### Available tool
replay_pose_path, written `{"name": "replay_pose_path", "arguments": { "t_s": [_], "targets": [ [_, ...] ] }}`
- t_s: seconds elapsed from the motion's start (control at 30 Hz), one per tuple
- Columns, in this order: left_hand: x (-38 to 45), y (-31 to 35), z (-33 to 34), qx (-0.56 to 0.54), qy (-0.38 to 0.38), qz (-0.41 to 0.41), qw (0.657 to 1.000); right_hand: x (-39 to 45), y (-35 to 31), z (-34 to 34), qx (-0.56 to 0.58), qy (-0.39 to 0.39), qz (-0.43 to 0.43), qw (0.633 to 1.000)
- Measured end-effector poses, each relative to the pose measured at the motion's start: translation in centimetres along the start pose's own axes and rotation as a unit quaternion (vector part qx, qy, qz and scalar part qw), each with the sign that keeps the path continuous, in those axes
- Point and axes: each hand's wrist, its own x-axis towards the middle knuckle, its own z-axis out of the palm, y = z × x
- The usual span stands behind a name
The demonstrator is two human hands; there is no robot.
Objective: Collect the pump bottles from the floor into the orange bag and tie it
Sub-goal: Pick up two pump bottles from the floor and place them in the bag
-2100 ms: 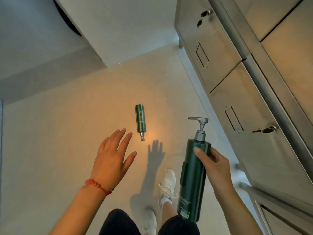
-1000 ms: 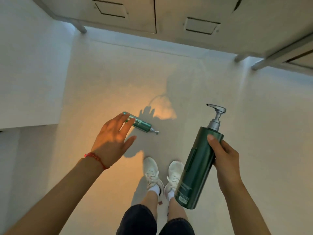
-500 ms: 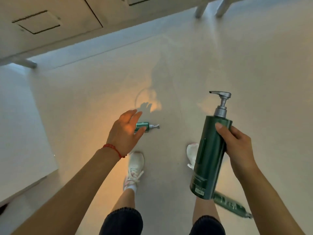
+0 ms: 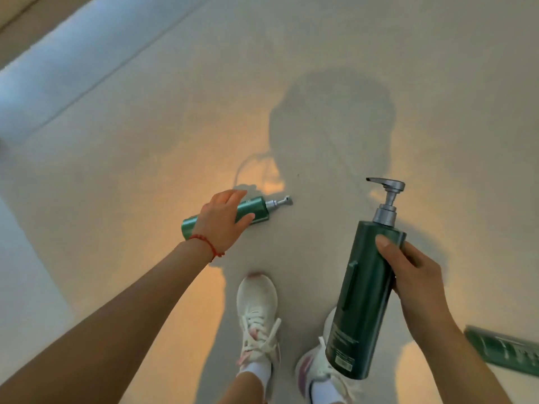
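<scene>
A small green pump bottle lies on its side on the pale floor, silver nozzle pointing right. My left hand, with a red string bracelet at the wrist, wraps over its middle, fingers curled around it. My right hand holds a tall dark green pump bottle upright in the air, grey pump head on top. A third green bottle lies on the floor at the lower right, partly cut off by the frame edge. The orange bag is not in view.
My two feet in white sneakers stand on the floor below the hands. A pale wall or cabinet base runs along the upper left. My shadow falls across the floor ahead.
My left hand has come down onto the small bottle and closed around it. The view has tilted, and more of the third bottle at the lower right shows. The tall bottle stays in my right hand.
</scene>
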Motion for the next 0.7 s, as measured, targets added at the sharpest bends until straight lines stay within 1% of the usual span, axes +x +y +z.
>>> {"name": "replay_pose_path", "arguments": {
  "t_s": [0.07, 0.13, 0.2, 0.27, 0.33, 0.4, 0.47, 0.57, 0.7],
  "targets": [
    [2.3, -1.2, 2.8, 0.027, -0.02, 0.01, 0.999, 2.0, 2.6, 0.3, -0.009, -0.009, -0.007, 1.0],
    [4.1, -2.2, 4.6, 0.055, -0.066, 0.03, 0.996, 3.5, 4.3, 0.3, -0.02, -0.012, -0.011, 1.0],
    [5.4, -2.9, 5.6, 0.079, -0.1, 0.025, 0.992, 4.7, 5.3, 0.3, -0.029, -0.014, -0.021, 0.999],
    [5.9, -3.4, 5.9, 0.065, -0.089, 0.005, 0.994, 5.3, 5.9, 0.3, -0.03, -0.012, -0.03, 0.999],
    [5.8, -3.3, 5.7, 0.019, -0.056, -0.011, 0.998, 5.5, 5.8, 0.2, -0.027, -0.007, -0.037, 0.999],
    [5.4, -2.6, 4.4, -0.035, -0.018, -0.046, 0.998, 5.0, 5.2, 0.1, -0.023, -0.006, -0.035, 0.999],
    [4.5, -1.1, 2.0, -0.11, -0.012, -0.086, 0.99, 3.7, 3.9, -0.3, -0.011, -0.007, -0.03, 0.999],
    [1.9, 2.3, -3.0, -0.257, -0.033, -0.1, 0.961, 0.7, 0.7, -1.2, 0.006, -0.009, -0.023, 1.0],
    [-3.0, 8.4, -10.9, -0.411, -0.039, -0.085, 0.907, -4.8, -5.5, -3.3, 0.04, -0.005, -0.033, 0.999]
  ]
}}
